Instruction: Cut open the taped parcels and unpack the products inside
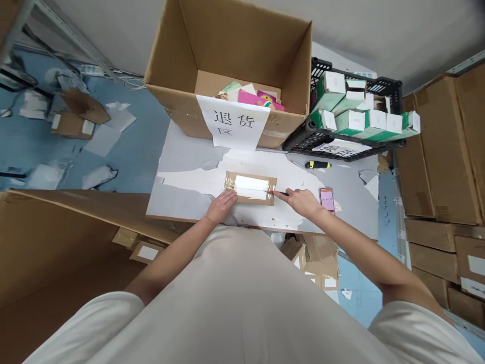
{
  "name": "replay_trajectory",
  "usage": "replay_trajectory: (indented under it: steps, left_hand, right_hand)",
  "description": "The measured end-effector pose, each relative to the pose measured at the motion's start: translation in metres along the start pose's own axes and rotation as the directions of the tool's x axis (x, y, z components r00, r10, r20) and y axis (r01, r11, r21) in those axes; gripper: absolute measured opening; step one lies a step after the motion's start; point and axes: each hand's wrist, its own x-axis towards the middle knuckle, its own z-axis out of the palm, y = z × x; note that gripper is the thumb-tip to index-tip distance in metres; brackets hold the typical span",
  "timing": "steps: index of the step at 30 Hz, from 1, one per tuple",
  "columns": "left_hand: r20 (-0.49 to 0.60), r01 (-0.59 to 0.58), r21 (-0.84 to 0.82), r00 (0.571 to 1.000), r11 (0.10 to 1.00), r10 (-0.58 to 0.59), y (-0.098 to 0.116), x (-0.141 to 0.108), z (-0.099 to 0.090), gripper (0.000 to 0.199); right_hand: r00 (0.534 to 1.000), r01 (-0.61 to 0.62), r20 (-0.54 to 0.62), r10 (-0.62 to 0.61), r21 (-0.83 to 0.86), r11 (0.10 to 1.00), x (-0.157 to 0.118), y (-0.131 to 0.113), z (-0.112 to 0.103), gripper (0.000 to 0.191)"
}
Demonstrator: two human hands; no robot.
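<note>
A flat cardboard box (250,201) with a white label (252,186) and clear tape at its ends lies on the table in front of me. My left hand (223,205) grips its near left corner, fingers on the edge and top. In my right hand (301,201) is a slim knife (270,192) with a red and black handle, the index finger stretched along it. The knife's thin blade points left over the right end of the box and the label; I cannot tell how deep it sits.
Behind stands a large open carton (170,108) holding colourful packets. Right of it, a black crate (299,139) carries several green-white boxes. A yellow-black tool (317,165) and a phone (327,199) lie on the table (182,151). Another big carton (76,227) is at left; stacked boxes (443,151) stand right.
</note>
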Motion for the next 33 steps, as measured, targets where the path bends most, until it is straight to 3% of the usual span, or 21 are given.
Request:
replay_trajectory:
  steps: [7, 9, 11, 13, 16, 18, 20, 22, 25, 33]
  left_hand:
    - [0.01, 0.028, 0.027, 1.0, 0.999, -0.028, 0.003, 0.004, -0.001, 0.037]
    - [0.02, 0.039, 0.031, 0.999, 0.999, -0.04, 0.006, 0.006, -0.005, 0.037]
    - [0.037, 0.062, 0.037, 0.997, 0.997, -0.063, 0.01, 0.011, -0.01, 0.034]
    - [0.064, 0.089, 0.051, 0.994, 0.995, -0.092, 0.014, 0.019, -0.017, 0.031]
    - [0.12, 0.094, 0.074, 0.987, 0.993, -0.102, 0.016, 0.037, -0.025, 0.033]
    - [0.167, 0.087, 0.094, 0.981, 0.992, -0.102, 0.014, 0.052, -0.028, 0.058]
    - [0.219, 0.09, 0.126, 0.969, 0.988, -0.117, 0.01, 0.066, -0.027, 0.09]
    - [0.269, 0.098, 0.152, 0.953, 0.983, -0.137, 0.006, 0.076, -0.025, 0.109]
    - [0.31, 0.103, 0.163, 0.939, 0.981, -0.15, 0.003, 0.083, -0.02, 0.118]
    - [0.257, 0.116, 0.105, 0.956, 0.988, -0.14, 0.0, 0.082, -0.015, 0.111]
  right_hand:
    - [0.994, -0.102, -0.038, 0.104, 0.049, 0.994, -0.041, 0.025, 0.036, 0.076]
    - [0.986, -0.132, -0.076, 0.147, 0.169, 0.977, -0.047, 0.027, 0.054, 0.074]
    - [0.957, -0.175, -0.145, 0.249, 0.394, 0.902, -0.048, 0.025, 0.075, 0.064]
    - [0.904, -0.165, -0.183, 0.387, 0.685, 0.71, -0.045, 0.016, 0.096, 0.055]
    - [0.854, -0.051, -0.087, 0.512, 0.967, 0.25, -0.034, -0.008, 0.117, 0.057]
    - [0.845, 0.008, -0.005, 0.534, 1.0, -0.003, -0.026, -0.025, 0.123, 0.063]
    - [0.842, 0.051, 0.032, 0.539, 0.989, -0.139, -0.02, -0.038, 0.123, 0.066]
    - [0.848, 0.072, 0.046, 0.527, 0.977, -0.2, -0.016, -0.046, 0.122, 0.068]
    - [0.86, 0.077, 0.059, 0.507, 0.967, -0.242, -0.014, -0.052, 0.12, 0.07]
    - [0.888, 0.051, 0.06, 0.457, 0.973, -0.227, -0.014, -0.046, 0.122, 0.068]
